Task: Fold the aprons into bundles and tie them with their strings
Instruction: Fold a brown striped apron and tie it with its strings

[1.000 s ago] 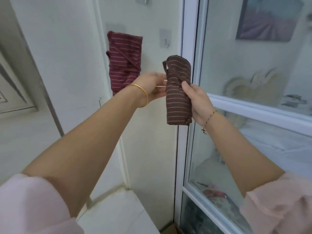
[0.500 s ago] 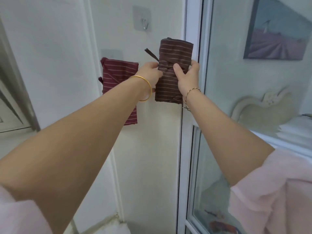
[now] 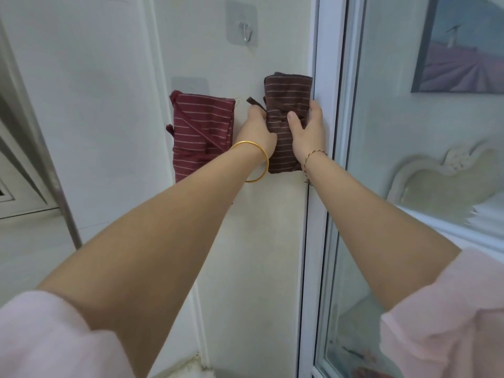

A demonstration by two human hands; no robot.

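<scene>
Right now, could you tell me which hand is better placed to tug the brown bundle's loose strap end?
Probably left: the left hand holds the left edge of the brown bundle, below the strap end poking out there; the right hand grips its right side.

Two apron bundles are side by side against the wall. The left bundle hangs slightly lower, its top overlapping a stick-on pad. The right bundle is up against the wall, its right edge just beside the window frame. The left hand grips its left side and the right hand its right side. A string end pokes out leftward above the left hand. A wall hook sits higher, above the gap between the bundles. Right of the frame is the glass, where a picture shows high up.
</scene>
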